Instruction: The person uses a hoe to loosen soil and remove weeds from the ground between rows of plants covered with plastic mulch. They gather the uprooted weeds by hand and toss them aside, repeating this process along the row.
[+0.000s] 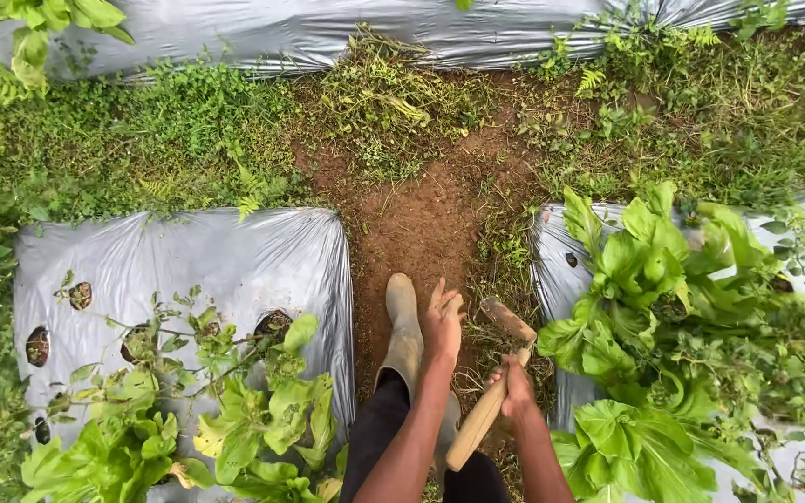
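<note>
Looking down the dirt path (pixel 421 224) between two raised beds wrapped in silver plastic mulch (pixel 235 261). Right hand (pixel 517 389) is wrapped tight round the wooden handle of a small hoe (pixel 491 396), just right of the rubber boot (pixel 403 331). The handle's long axis runs from low near the legs up and to the right, with the blade end (pixel 508 319) sitting over the weedy strip right of the boot, beside the right bed's leafy greens (pixel 663 279). Left hand (pixel 443 321) is empty, fingers spread loose, hovering just beside the boot's toe and close to the blade. Planting holes (pixel 273 324) left of the boot hold soil and seedlings.
</note>
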